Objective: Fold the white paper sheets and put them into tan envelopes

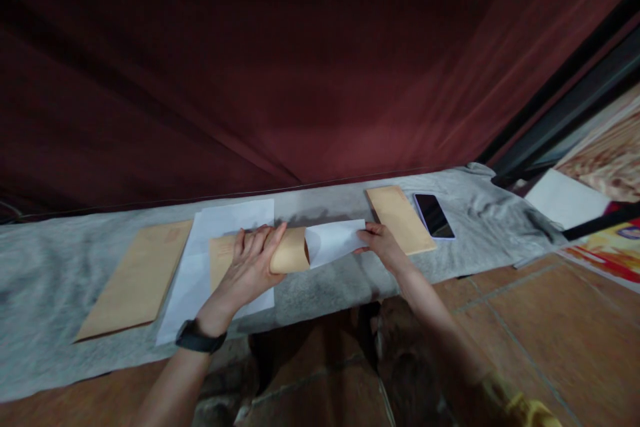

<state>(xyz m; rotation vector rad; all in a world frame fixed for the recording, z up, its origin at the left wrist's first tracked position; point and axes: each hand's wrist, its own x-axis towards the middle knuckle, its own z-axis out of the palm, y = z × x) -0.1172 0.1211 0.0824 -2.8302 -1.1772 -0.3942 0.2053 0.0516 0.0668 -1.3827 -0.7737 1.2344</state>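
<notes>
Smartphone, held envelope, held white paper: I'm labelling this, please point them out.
Smartphone [435,216], head view: dark screen.
Held envelope [294,251], head view: surface near its open end.
Held white paper [335,242], head view: visible middle.

No readable text or numbers.

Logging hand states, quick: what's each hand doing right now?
Left hand: closed, holding a brown envelope near its open end.
Right hand: closed, pinching white paper that reaches the envelope's mouth.
</notes>
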